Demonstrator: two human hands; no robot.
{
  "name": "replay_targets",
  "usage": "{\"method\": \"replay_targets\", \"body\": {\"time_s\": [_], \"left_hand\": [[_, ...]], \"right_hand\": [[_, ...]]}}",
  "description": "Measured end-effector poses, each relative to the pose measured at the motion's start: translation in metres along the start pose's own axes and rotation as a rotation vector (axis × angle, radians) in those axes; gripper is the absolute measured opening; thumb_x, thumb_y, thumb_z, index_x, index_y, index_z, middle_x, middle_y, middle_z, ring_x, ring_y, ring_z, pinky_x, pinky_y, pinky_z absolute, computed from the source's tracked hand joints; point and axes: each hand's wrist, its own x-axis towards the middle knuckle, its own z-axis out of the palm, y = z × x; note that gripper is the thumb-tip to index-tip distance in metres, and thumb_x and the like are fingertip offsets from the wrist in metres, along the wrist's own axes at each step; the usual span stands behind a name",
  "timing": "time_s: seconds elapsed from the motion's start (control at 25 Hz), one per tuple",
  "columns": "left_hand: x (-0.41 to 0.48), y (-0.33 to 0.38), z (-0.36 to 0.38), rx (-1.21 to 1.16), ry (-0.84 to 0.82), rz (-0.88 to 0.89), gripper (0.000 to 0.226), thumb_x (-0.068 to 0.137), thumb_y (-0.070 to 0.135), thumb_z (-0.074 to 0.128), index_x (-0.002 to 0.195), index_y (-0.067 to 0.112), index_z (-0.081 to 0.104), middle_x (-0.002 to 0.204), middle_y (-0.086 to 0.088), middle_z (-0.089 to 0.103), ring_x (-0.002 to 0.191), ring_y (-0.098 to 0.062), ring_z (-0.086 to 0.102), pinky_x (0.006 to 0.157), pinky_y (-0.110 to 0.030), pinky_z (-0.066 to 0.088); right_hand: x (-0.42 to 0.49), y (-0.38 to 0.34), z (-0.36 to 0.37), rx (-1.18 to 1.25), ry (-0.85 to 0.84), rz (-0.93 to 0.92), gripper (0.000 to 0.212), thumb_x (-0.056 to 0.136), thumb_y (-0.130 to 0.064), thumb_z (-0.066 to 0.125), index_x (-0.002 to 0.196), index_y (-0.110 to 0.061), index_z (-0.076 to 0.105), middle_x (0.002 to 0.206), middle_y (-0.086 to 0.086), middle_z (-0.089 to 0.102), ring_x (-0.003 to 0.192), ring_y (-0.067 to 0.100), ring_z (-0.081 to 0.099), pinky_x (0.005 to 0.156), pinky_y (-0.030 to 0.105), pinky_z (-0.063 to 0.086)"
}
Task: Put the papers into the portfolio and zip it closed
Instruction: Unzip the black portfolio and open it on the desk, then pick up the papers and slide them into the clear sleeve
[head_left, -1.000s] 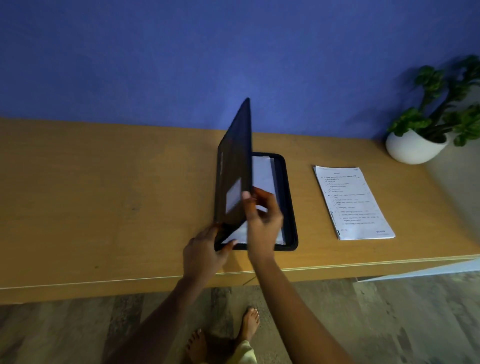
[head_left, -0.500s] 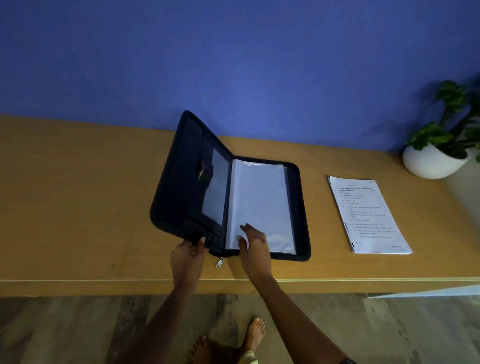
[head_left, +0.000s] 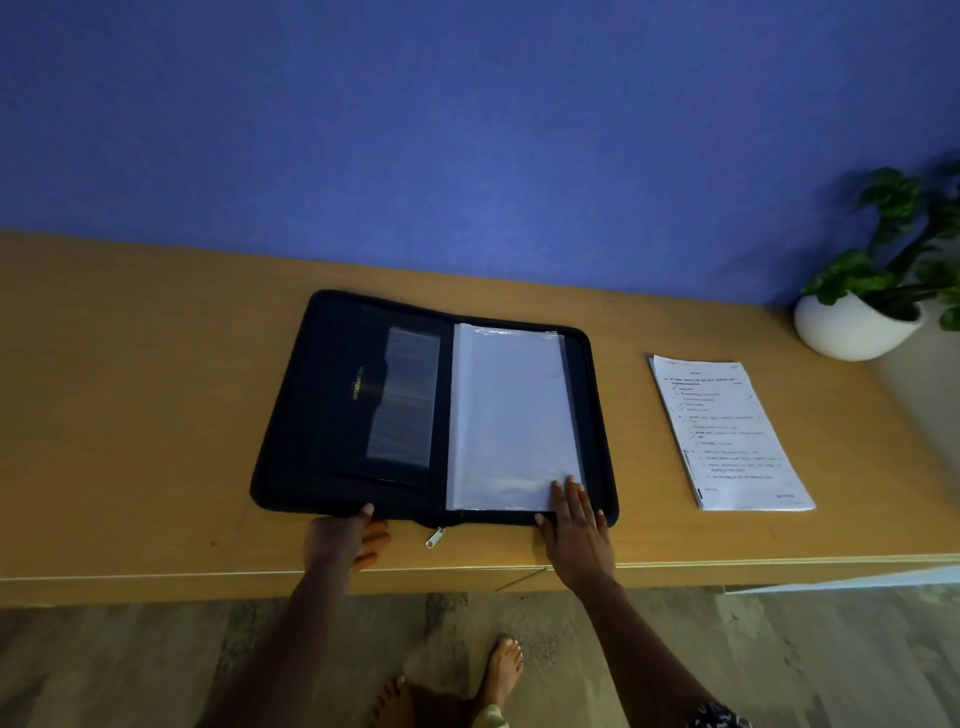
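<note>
Black fabric portfolio (head_left: 363, 405) is lying wide open and flat on the tabletop (head_left: 130, 389), roughly dead centre, with its clear plastic sleeve (head_left: 511, 415) showing on the right half. The papers (head_left: 727, 431) are sitting well apart from it, over at 3 o'clock, not touched yet. A potted plant (head_left: 878, 291) is hanging out at about 2 o'clock by the wall.

Both hands are spread open, gripping nothing. The left hand (head_left: 343, 540) is resting at the near edge of the left cover, thumb tip just on the rim. The right hand (head_left: 574, 535) is lying flat, fingertips pressing the near right corner of the sleeve. The zipper pull (head_left: 435, 537) is dangling off the near edge between them.

Compared with half a second back, the left cover has gone from propped up at an angle to fully flat, and the right hand has slid from near the spine out toward the right corner.

My take on doing this bit well: keep the left hand pinning the cover so it isn't springing back, then reach over to 3 o'clock with the right and lift the whole stack squared up, not sheet by sheet. I'm guessing that sleeve is slippery and floppy, so holding its mouth open while sliding the papers in is probably the trick. Also watch that the pull isn't getting trapped under the edge.
</note>
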Motion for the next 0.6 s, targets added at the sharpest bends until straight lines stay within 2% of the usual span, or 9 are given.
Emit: {"method": "replay_targets", "body": {"time_s": [0.16, 0.32, 0.44, 0.52, 0.6], "left_hand": [[0.004, 0.007, -0.007, 0.031, -0.025, -0.098, 0.012, 0.094, 0.02, 0.057, 0.091, 0.009, 0.06, 0.084, -0.011, 0.071, 0.079, -0.026, 0.069, 0.071, -0.041, 0.053], [0.0, 0.011, -0.008, 0.086, -0.03, -0.106, 0.013, 0.094, 0.022, 0.057, 0.091, 0.01, 0.058, 0.083, -0.012, 0.071, 0.076, -0.027, 0.068, 0.066, -0.039, 0.051], [-0.008, 0.008, 0.0, 0.194, -0.004, -0.009, 0.02, 0.094, 0.027, 0.057, 0.083, 0.01, 0.057, 0.077, -0.011, 0.069, 0.071, -0.026, 0.067, 0.062, -0.036, 0.051], [-0.018, 0.002, 0.014, 0.278, 0.02, 0.083, 0.028, 0.095, 0.032, 0.054, 0.08, 0.009, 0.059, 0.072, -0.01, 0.068, 0.066, -0.024, 0.067, 0.058, -0.032, 0.05], [-0.029, -0.006, 0.035, 0.349, -0.011, 0.144, 0.033, 0.096, 0.035, 0.053, 0.079, 0.008, 0.062, 0.068, -0.009, 0.068, 0.062, -0.021, 0.067, 0.056, -0.029, 0.05]], "right_hand": [[-0.001, -0.001, 0.002, 0.005, -0.007, 0.003, 0.064, 0.102, -0.047, 0.023, 0.153, -0.021, -0.005, 0.164, 0.003, -0.008, 0.15, 0.02, -0.008, 0.122, 0.043, 0.006], [0.003, 0.002, -0.001, 0.03, -0.036, -0.012, 0.064, 0.102, -0.047, 0.025, 0.154, -0.022, -0.003, 0.164, 0.003, -0.007, 0.15, 0.02, -0.008, 0.122, 0.043, 0.007], [0.004, 0.005, -0.007, 0.121, -0.005, -0.023, 0.059, 0.102, -0.044, 0.031, 0.154, -0.022, 0.014, 0.164, 0.001, 0.006, 0.151, 0.021, 0.007, 0.121, 0.044, 0.019], [0.005, 0.01, -0.014, 0.203, 0.078, -0.023, 0.052, 0.101, -0.038, 0.039, 0.15, -0.022, 0.03, 0.162, 0.001, 0.021, 0.147, 0.024, 0.024, 0.114, 0.045, 0.035], [0.008, 0.022, -0.023, 0.24, 0.172, 0.004, 0.047, 0.1, -0.032, 0.046, 0.144, -0.019, 0.041, 0.156, 0.004, 0.034, 0.141, 0.025, 0.034, 0.109, 0.043, 0.042]]}}
